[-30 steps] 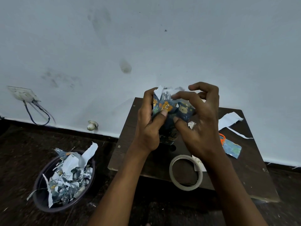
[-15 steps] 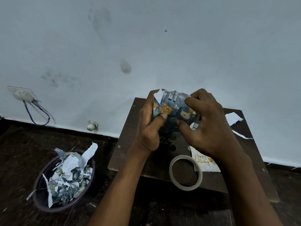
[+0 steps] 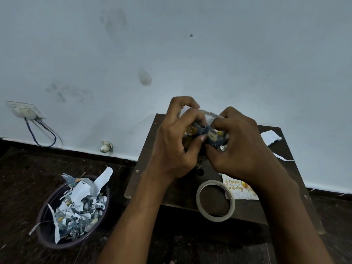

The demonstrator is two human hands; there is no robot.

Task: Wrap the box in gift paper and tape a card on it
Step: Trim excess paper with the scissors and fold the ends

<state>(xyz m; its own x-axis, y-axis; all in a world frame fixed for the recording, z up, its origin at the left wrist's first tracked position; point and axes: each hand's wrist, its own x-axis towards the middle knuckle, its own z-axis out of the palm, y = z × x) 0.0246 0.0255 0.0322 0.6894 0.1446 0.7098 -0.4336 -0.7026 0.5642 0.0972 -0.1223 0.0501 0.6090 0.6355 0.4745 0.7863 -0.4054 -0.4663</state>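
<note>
Box (image 3: pixel 206 135), wrapped in blue bear-print paper (image 3: pixel 215 137), sits between both hands above the far part of the table (image 3: pixel 152 168), almost covered by them. Half a second ago its top face showed plainly between the fingers; now the left hand (image 3: pixel 175 147) has climbed over the top and the right hand (image 3: pixel 242 145) has closed in, so only a strip of paper shows. That suggests an end flap is being folded down and creased, with taping still to come.

Left fingers curl over the far top edge, thumb pressed on the near face, gripping the box. Right thumb and forefinger pinch a paper fold just beside the left thumb; the other right fingers curl under, hidden. Both forearms rise from the bottom edge, wrists bent inward.

Nearer than the fingers, the tape (image 3: pixel 215 201) lies flat with the card (image 3: pixel 238 187) touching its right side. A scrap bin (image 3: pixel 73 212) stands well to the left.
</note>
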